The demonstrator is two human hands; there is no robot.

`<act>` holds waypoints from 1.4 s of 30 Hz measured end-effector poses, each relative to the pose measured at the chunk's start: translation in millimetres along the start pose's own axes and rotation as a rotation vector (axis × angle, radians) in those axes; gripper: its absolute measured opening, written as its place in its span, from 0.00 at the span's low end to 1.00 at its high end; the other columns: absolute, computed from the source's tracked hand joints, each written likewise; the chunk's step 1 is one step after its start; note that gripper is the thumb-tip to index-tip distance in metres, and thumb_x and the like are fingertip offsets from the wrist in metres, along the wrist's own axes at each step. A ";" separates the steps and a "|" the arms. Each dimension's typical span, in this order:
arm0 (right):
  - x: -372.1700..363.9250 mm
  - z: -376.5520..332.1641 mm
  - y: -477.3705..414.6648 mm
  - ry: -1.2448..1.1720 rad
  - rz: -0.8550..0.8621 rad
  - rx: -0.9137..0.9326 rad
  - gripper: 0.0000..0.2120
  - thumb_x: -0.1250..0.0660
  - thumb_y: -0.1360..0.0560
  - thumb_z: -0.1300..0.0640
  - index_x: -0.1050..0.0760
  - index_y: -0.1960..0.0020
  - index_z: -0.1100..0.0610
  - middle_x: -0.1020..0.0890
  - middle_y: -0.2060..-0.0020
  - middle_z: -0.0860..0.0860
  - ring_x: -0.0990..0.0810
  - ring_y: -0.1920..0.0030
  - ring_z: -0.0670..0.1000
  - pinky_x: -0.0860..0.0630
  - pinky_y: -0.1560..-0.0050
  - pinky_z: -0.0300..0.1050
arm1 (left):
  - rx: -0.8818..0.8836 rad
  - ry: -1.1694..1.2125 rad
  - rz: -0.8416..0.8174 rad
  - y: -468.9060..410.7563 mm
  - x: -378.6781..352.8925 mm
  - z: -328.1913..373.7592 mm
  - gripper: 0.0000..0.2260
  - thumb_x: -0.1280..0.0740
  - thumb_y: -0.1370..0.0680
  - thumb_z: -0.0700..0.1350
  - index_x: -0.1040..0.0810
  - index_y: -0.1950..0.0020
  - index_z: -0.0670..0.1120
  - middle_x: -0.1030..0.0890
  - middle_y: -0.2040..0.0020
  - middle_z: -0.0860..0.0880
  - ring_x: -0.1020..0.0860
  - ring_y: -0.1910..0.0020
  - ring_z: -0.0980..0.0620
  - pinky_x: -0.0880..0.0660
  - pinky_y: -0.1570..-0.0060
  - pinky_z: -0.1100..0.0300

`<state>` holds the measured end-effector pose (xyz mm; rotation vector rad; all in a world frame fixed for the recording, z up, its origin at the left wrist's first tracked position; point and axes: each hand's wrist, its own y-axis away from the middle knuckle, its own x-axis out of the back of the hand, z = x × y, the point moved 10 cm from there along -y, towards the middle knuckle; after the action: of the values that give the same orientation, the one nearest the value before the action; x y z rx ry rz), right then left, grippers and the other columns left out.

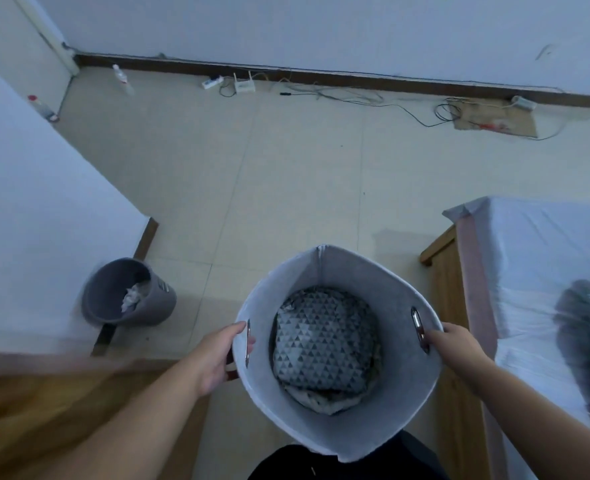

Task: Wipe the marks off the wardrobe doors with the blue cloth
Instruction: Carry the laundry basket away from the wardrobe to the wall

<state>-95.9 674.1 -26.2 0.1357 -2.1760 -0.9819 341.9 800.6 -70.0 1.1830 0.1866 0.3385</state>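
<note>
left hand [217, 355] | right hand [458, 346] | gripping basket [321, 271] | upright, mouth up

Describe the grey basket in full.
The basket is a light grey tub that looks like felt. It has a round mouth, a seam up its far wall and a metal-rimmed slot in each side. It is upright, mouth towards the camera. The left hand and right hand grip it at the slots. A folded cloth with a grey triangle print lies in its bottom.

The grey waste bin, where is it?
Head view, lower left: the waste bin stands on the floor, left of the felt basket.
</note>
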 end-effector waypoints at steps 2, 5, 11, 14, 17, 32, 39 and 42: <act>7.7 -5.4 -15.1 -0.021 -0.002 -0.011 0.12 0.35 0.26 0.59 0.18 0.53 0.68 0.16 0.54 0.67 0.18 0.49 0.67 0.22 0.56 0.57 | 0.013 -0.046 -0.006 -11.4 -14.0 23.0 0.21 0.37 0.18 0.55 0.17 0.38 0.41 0.15 0.45 0.44 0.20 0.51 0.48 0.25 0.57 0.56; 21.8 -15.9 -48.0 -0.047 -0.010 -0.018 0.12 0.35 0.26 0.59 0.18 0.54 0.67 0.16 0.55 0.67 0.18 0.50 0.67 0.25 0.58 0.52 | -0.009 -0.085 0.032 -28.6 -36.8 63.0 0.20 0.37 0.18 0.55 0.16 0.39 0.41 0.15 0.45 0.44 0.19 0.49 0.47 0.25 0.56 0.55; 60.5 -57.5 -117.6 -0.051 -0.031 -0.028 0.09 0.34 0.28 0.60 0.17 0.57 0.65 0.15 0.58 0.63 0.17 0.58 0.61 0.25 0.61 0.47 | -0.041 -0.119 0.103 -52.6 -77.4 143.1 0.17 0.35 0.19 0.55 0.14 0.45 0.44 0.13 0.57 0.51 0.17 0.53 0.50 0.23 0.58 0.55; 79.2 -88.5 -146.1 -0.052 -0.033 -0.009 0.09 0.34 0.28 0.61 0.18 0.56 0.66 0.15 0.59 0.63 0.19 0.61 0.59 0.26 0.62 0.46 | -0.054 -0.129 0.117 -60.2 -91.4 182.1 0.16 0.35 0.19 0.55 0.14 0.47 0.45 0.13 0.56 0.51 0.18 0.55 0.52 0.24 0.59 0.56; 89.7 -119.3 -170.6 -0.036 -0.043 0.008 0.09 0.34 0.28 0.60 0.19 0.55 0.66 0.16 0.58 0.64 0.19 0.62 0.59 0.26 0.61 0.47 | -0.084 -0.138 0.099 -67.8 -100.1 218.0 0.18 0.36 0.18 0.56 0.16 0.44 0.44 0.13 0.52 0.48 0.16 0.53 0.49 0.21 0.55 0.54; 119.6 -323.7 -310.5 0.055 0.083 -0.046 0.12 0.37 0.25 0.61 0.22 0.66 0.59 0.19 0.70 0.54 0.22 0.66 0.53 0.30 0.66 0.44 | -0.218 -0.243 0.066 -180.0 -89.4 461.0 0.13 0.37 0.17 0.53 0.18 0.46 0.45 0.13 0.52 0.47 0.14 0.61 0.51 0.21 0.58 0.57; 132.8 -414.5 -372.4 -0.016 0.083 -0.049 0.10 0.38 0.26 0.63 0.20 0.63 0.63 0.19 0.71 0.55 0.22 0.67 0.55 0.28 0.66 0.44 | -0.308 -0.328 0.088 -211.3 -101.8 591.0 0.15 0.38 0.17 0.54 0.17 0.48 0.44 0.14 0.51 0.47 0.16 0.58 0.49 0.23 0.55 0.56; 136.1 -453.9 -411.9 -0.018 0.071 -0.043 0.12 0.37 0.28 0.63 0.21 0.68 0.60 0.21 0.74 0.51 0.24 0.69 0.52 0.31 0.69 0.42 | -0.300 -0.324 0.114 -230.3 -106.3 639.5 0.15 0.38 0.17 0.54 0.18 0.48 0.45 0.14 0.51 0.47 0.16 0.59 0.50 0.23 0.56 0.57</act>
<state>26.8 58.3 -30.3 0.0290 -2.1591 -0.9919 482.8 127.5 -50.2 0.9369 -0.2088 0.2595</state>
